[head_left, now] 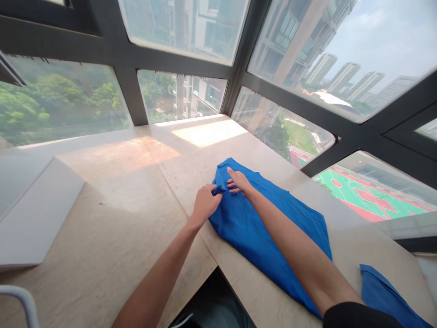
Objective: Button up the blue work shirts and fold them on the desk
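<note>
A blue garment lies spread along a light wooden table by the corner windows. My left hand pinches a small fold of the blue cloth at its left edge, fingers closed on it. My right hand rests on the garment just beyond, fingers stretched out and lying flat on the fabric. Both forearms reach in from the lower edge of the view. The two hands are almost touching near the garment's far end.
A second piece of blue cloth lies at the lower right. A flat white board sits on the left. A white chair rail shows at the bottom left. A dark gap opens between table sections. Dark-framed windows surround the corner.
</note>
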Demonstrator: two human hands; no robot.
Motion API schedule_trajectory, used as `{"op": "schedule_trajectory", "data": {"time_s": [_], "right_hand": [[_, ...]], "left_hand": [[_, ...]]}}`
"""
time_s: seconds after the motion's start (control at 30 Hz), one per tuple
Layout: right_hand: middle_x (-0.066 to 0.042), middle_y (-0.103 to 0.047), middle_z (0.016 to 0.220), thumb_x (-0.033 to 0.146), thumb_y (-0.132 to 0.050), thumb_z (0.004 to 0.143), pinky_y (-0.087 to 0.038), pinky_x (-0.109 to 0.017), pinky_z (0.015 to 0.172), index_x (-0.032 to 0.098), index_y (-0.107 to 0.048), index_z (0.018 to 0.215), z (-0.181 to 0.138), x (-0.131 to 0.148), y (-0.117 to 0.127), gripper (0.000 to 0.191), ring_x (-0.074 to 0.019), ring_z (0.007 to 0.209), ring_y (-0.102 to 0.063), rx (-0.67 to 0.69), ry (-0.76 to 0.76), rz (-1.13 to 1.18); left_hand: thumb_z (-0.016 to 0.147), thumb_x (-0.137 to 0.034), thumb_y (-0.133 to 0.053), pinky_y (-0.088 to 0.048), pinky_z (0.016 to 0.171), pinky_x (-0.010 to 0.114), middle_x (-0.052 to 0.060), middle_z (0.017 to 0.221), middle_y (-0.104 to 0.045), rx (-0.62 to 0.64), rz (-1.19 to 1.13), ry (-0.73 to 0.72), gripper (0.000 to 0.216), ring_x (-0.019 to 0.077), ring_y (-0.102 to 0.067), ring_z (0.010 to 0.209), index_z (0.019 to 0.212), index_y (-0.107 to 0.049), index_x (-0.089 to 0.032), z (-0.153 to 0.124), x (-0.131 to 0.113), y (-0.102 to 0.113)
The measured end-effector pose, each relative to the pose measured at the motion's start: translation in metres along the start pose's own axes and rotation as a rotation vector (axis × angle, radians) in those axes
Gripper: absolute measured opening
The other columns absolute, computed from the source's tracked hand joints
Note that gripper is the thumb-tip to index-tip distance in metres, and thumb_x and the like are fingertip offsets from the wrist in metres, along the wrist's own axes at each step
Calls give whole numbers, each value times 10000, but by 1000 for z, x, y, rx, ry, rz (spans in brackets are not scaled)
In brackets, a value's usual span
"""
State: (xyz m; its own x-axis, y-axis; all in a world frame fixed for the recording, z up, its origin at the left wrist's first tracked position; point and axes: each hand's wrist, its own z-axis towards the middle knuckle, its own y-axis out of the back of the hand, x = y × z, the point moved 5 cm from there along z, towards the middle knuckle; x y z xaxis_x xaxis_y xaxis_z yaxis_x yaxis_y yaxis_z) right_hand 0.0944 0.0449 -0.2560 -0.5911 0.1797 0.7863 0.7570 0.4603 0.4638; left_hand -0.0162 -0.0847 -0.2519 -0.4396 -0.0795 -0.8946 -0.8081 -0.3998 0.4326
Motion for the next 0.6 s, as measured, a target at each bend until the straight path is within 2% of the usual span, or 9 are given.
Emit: {"op": "schedule_trajectory", "data": {"time_s": [0.07,0.13,0.23,0.3,0.37,0.5,0.6], "right_hand": [[-193,-638,1145,671,-425,909,-554,-301,562,127,-539,1140,5,8,3,602,-225,831,-666,7,-29,-28],[-205,-624,1204,723,-488,843,-551,-326,597,120,-540,1200,11,16,10,703,-269,918,-660,-19,-26,-128],[-202,-624,1242,644,-706,713,-538,-344,720,101,-578,1214,22,27,24,750,-311,1044,-636,-103,25,-364],[-183,-665,1177,511,-812,641,-514,-329,791,94,-646,1121,28,29,32,657,-318,1078,-631,-138,53,-497],[-155,-700,1093,413,-839,614,-503,-317,803,105,-688,1020,32,27,38,531,-313,1061,-643,-154,57,-545],[-127,-725,974,235,-859,515,-507,-314,760,125,-703,857,29,13,52,391,-312,1003,-661,-214,36,-437],[-99,-726,825,140,-828,481,-516,-304,709,134,-683,740,19,1,65,297,-305,942,-672,-242,25,-339]], "left_hand": [[794,-102,-541,-534,825,341,63,907,-728,34,99,-176,284,198,-670,874,872,-777,-240,-14,-26,-13],[816,-63,-502,-547,879,355,68,1061,-725,53,189,-310,373,198,-670,948,1013,-767,-237,-29,-45,-27],[844,-53,-500,-569,884,371,73,1149,-720,76,294,-486,381,208,-676,1009,1068,-751,-230,-47,-62,-46],[845,-39,-500,-578,873,361,63,1140,-731,107,301,-595,389,203,-687,1019,1074,-744,-236,-55,-67,-55],[839,-19,-485,-578,867,338,49,1128,-740,156,265,-696,412,191,-695,1029,1083,-736,-238,-60,-72,-59],[840,-19,-452,-560,874,308,23,1152,-735,257,161,-845,439,165,-697,1040,1115,-712,-241,-68,-82,-58],[870,-42,-424,-529,933,309,19,1158,-734,291,120,-871,428,146,-684,1072,1141,-688,-241,-77,-91,-59]]}}
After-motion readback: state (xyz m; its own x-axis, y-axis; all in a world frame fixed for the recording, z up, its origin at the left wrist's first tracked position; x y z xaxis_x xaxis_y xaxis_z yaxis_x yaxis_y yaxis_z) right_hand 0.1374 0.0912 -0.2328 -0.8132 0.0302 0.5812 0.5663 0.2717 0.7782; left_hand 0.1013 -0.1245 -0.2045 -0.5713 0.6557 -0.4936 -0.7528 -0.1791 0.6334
